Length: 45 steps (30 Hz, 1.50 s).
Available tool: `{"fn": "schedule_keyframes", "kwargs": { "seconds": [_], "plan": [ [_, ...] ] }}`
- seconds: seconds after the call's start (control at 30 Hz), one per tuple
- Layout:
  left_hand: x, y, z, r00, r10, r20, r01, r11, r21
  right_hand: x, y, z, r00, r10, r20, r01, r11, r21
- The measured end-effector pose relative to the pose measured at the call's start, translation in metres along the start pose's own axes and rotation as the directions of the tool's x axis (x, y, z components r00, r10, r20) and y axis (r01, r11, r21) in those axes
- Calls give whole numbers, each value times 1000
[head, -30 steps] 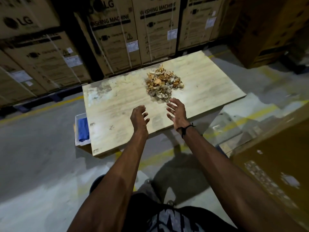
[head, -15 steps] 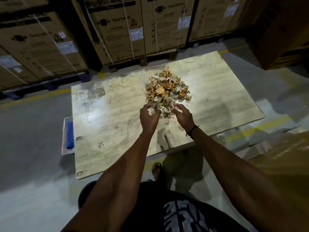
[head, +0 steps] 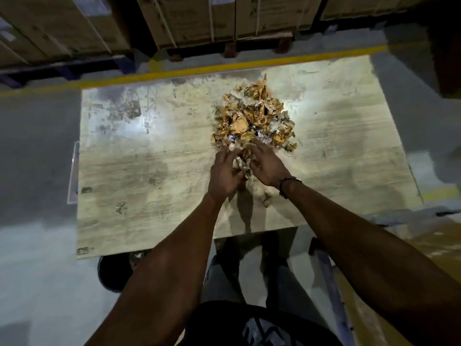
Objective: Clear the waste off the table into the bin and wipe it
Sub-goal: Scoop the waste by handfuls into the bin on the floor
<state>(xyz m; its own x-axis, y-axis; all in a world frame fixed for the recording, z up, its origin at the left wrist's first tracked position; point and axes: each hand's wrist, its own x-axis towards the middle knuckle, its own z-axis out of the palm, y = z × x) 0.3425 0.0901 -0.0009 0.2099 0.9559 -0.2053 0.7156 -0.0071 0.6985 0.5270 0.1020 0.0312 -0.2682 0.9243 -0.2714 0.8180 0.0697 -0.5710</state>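
A heap of crumpled brown and white paper waste point(head: 254, 118) lies on the worn wooden table point(head: 149, 176), right of its middle. My left hand point(head: 224, 173) and my right hand point(head: 268, 163) are cupped together at the heap's near edge, with a clump of the scraps pressed between them. A few loose scraps point(head: 265, 199) lie on the table just below my hands. A dark round bin point(head: 112, 273) stands on the floor under the table's near left edge, partly hidden by my left forearm.
A clear tray point(head: 72, 176) pokes out past the table's left edge. Stacked cardboard boxes on pallets point(head: 199, 18) line the far side behind a yellow floor line point(head: 174, 73). My legs stand at the table's near edge.
I have stepped closer and the view now looks straight down. My hands went from open above the table to the heap's near edge, then closed together around a clump of scraps.
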Motion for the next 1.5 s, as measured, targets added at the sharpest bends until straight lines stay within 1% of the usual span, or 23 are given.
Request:
{"fn": "schedule_keyframes", "kwargs": {
  "seconds": [0.07,0.13,0.23,0.3,0.4,0.47,0.6,0.63,0.7,0.8,0.83,0.9,0.97,1.03,1.13,1.23,1.33,1.4,1.5],
  "plan": [
    [-3,-2,11,1000,4,15,-4,1000,17,5,14,4,996,-59,65,64,995,-73],
    [-9,-3,24,1000,21,-11,-20,1000,20,2,26,5,989,-103,105,116,985,-129],
    [-22,2,36,998,33,-45,-32,999,34,-11,39,2,980,-152,129,170,974,-147],
    [-32,9,42,999,15,-50,-13,999,48,-21,45,-1,972,-186,147,208,966,-155],
    [-47,18,48,997,30,-64,-29,999,26,-36,49,-7,961,-227,159,251,955,-155],
    [-59,23,50,995,47,-92,-46,999,13,-48,50,-10,964,-236,122,251,960,-121],
    [-73,37,39,973,96,-211,-84,994,63,-58,49,-20,975,-216,-40,215,976,-39],
    [-74,40,36,965,90,-245,-72,994,81,-57,48,-23,973,-217,-77,215,976,-31],
    [-72,45,29,949,33,-313,-3,995,98,-49,44,-25,972,-202,-121,200,979,-26],
    [-58,40,25,921,-28,-390,58,996,66,-34,43,-17,984,-120,-128,120,993,-8],
    [-51,35,25,925,-41,-377,66,996,54,-30,43,-12,988,-102,-118,101,995,-13],
    [-36,21,30,956,-59,-288,74,996,42,-25,48,2,991,-93,-98,89,995,-41],
    [-25,8,42,979,-30,-203,45,996,71,-26,55,19,991,-96,-95,92,994,-54],
    [-24,4,56,984,33,-174,-16,995,95,-32,59,33,988,-97,-118,95,995,-26],
    [-35,6,76,975,106,-195,-90,992,92,-49,62,49,979,-81,-186,86,996,21],
    [-51,12,86,966,126,-226,-118,992,50,-69,63,55,968,-78,-240,97,993,68],
    [-60,16,84,949,156,-275,-151,988,39,-82,63,54,934,-70,-350,113,988,102],
    [-60,17,78,937,166,-308,-163,986,36,-84,64,51,895,-13,-446,77,989,125],
    [-50,13,69,937,134,-321,-132,991,28,-77,66,47,865,80,-496,24,980,199]
  ]
}}
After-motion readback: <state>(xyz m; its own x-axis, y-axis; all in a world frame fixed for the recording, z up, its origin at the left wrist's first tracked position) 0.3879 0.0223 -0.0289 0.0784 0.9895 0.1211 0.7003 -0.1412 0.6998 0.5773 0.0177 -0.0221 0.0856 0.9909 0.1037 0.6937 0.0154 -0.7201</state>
